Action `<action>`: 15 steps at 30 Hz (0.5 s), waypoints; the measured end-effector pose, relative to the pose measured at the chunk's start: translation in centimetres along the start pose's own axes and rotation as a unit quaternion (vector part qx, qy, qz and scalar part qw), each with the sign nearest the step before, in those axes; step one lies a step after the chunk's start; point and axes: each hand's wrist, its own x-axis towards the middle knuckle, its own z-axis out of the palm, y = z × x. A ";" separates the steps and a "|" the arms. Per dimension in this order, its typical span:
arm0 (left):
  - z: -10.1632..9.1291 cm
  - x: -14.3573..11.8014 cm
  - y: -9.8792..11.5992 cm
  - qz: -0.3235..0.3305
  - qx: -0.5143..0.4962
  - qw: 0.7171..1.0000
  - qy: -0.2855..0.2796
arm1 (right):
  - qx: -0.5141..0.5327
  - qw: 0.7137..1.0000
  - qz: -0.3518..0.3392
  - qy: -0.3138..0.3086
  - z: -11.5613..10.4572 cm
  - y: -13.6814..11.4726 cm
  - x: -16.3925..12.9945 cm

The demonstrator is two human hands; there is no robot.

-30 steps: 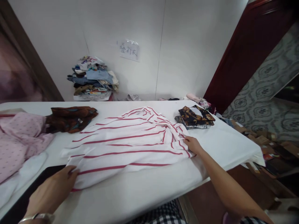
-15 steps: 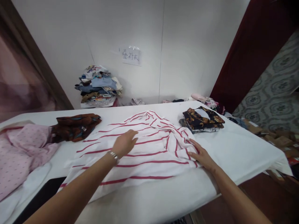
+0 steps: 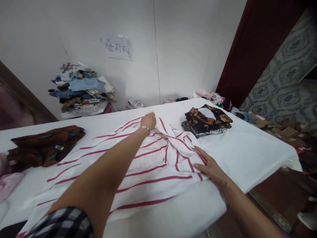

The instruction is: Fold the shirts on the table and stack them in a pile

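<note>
The striped shirt (image 3: 138, 162) lies spread across the counter (image 3: 247, 152), bare cloth to its right; the left hand (image 3: 148, 121) pinches the shirt's far edge; the right hand (image 3: 210, 166) rests flat, fingers spread, on its right side, near the floral garment (image 3: 206, 120).

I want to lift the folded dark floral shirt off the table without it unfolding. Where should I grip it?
Probably by its near long edge, coming from the front. The dark floral shirt lies flat as a folded stack on the white table, so sliding fingers beneath and pinching all layers should keep it together. The striped shirt crowds its left side.
</note>
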 end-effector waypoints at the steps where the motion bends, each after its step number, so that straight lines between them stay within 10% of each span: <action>1: -1.6 0.7 -0.2 -0.014 -0.003 1.000 0.019 | 0.006 1.000 -0.003 0.001 0.0 -0.1 0.0; 8: -12.3 -0.7 -2.6 0.010 0.029 0.993 0.112 | -0.008 0.999 -0.002 0.035 0.7 0.5 0.9; 15: -15.7 -10.6 -9.2 0.059 0.111 0.984 0.125 | -0.082 0.984 0.021 0.156 1.1 1.3 1.6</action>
